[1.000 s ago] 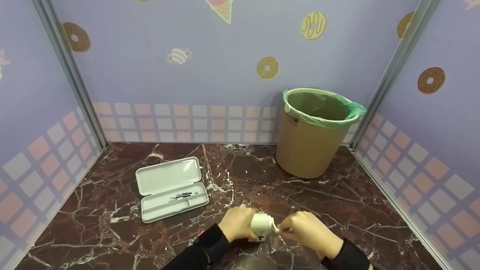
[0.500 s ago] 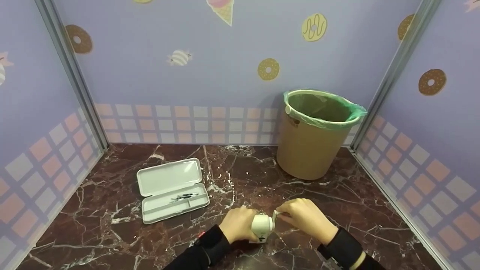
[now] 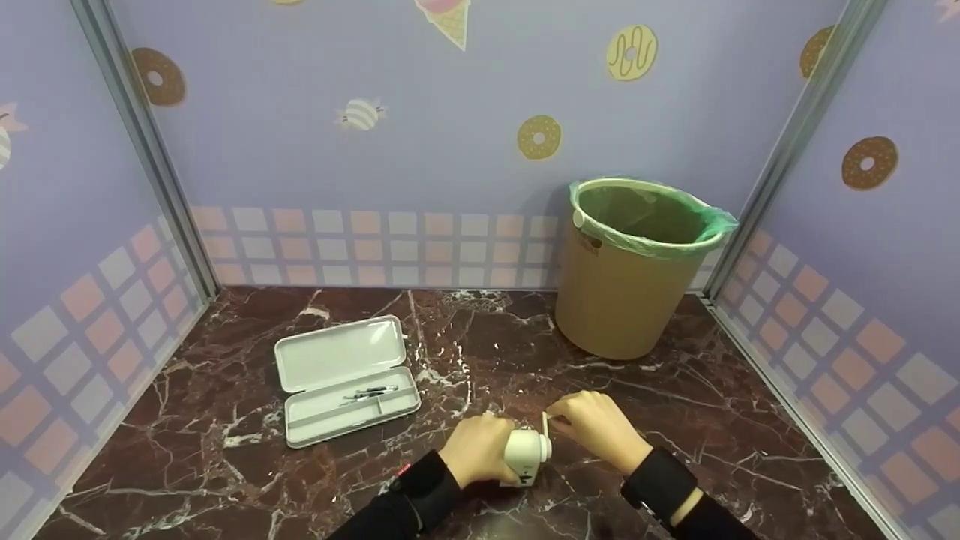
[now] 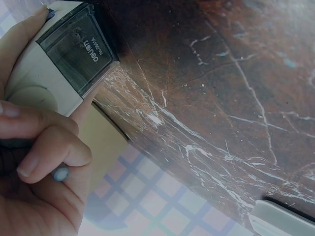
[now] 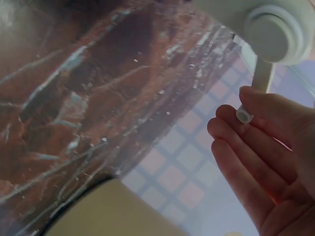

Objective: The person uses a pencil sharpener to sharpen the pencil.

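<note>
On the dark marbled table, my left hand grips a white crank pencil sharpener from its left side. The left wrist view shows its see-through dark shavings drawer. Below the sharpener in that view, the rounded grey end of a thin rod pokes out between the left fingers; the rest of it is hidden. My right hand pinches the knob at the end of the crank arm between thumb and forefinger. Its other fingers extend loosely below the knob in the right wrist view.
Left of the hands lies an opened white pencil case with several pens in it. A tan bin with a green liner stands at the back right. Small white crumbs dot the table. Patterned panels wall the back and sides.
The right hand has swung the crank arm from low on the right of the sharpener up to its far side. The left hand and sharpener have stayed nearly in place.
</note>
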